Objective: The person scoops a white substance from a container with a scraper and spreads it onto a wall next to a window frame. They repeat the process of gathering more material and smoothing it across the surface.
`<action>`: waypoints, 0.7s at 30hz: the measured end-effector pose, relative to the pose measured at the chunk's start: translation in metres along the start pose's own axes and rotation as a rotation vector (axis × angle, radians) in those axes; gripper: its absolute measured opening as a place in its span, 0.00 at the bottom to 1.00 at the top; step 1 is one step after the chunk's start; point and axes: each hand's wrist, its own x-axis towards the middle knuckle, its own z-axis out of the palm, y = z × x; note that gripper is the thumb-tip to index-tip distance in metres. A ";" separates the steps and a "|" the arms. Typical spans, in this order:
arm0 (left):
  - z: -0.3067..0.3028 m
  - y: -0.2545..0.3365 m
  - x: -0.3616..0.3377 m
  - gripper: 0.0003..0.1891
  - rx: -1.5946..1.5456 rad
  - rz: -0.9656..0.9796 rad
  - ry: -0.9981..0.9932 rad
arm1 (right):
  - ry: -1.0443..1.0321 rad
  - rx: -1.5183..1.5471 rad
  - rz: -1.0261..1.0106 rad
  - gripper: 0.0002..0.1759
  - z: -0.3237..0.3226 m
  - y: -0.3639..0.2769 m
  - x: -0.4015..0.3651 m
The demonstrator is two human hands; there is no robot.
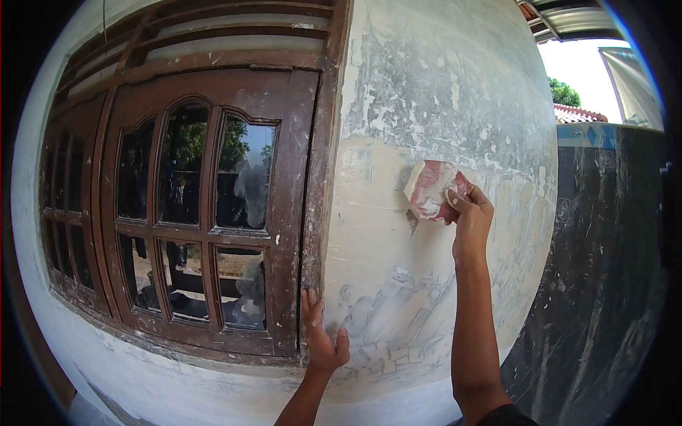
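Observation:
In my right hand [470, 213] is a flat red putty scraper [433, 190], smeared with whitish filler. Thumb and fingers pinch its right edge, and its left edge lies at the wall [383, 234]. Below the scraper's left corner is a small dark patch on the plaster. My left hand [322, 334] has its fingers stretched upward and thumb apart, resting at the brown wooden window frame [312, 248] where it borders the wall. Nothing shows in that hand.
Left of the wall stands a brown wooden window [202, 184] with reflecting glass panes. The upper wall is grey and patchy; the lower part carries cream filler with streaks. A dark, white-streaked panel [604, 284] stands at the right, under a metal roof [575, 20].

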 end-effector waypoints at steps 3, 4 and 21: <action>0.000 0.001 -0.001 0.34 -0.033 -0.005 0.006 | -0.194 0.040 0.043 0.07 0.059 -0.016 -0.011; -0.001 0.002 -0.001 0.34 -0.032 -0.010 0.004 | -0.230 -0.011 0.049 0.07 0.073 -0.015 -0.010; -0.001 0.002 0.000 0.33 -0.012 -0.016 -0.011 | -0.160 -0.132 0.062 0.06 0.076 0.000 0.015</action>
